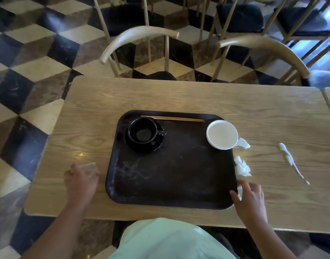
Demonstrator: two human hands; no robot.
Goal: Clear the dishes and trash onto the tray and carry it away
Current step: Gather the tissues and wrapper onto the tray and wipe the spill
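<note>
- The tray (pixel 169 184) lies mid-table and carries a black cup (pixel 141 132) on its saucer (pixel 156 147), chopsticks (pixel 171 119) and a white bowl (pixel 222 134) at its far right corner.
- Paper scraps (pixel 242 166) lie just beside its right rim, on the table (pixel 197 98).
- The right hand (pixel 251 200), fingers loose and spread, is at a white scrap (pixel 239 192). Best to pinch it, then gather the rest inward.
- The left hand (pixel 82 177) is blurred, so I cannot tell its grip.

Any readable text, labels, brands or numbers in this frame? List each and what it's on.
None readable in this frame.
Tray, black cup, white bowl, chopsticks: no print visible.
Paper scraps: white, too blurred to show any print.
</note>
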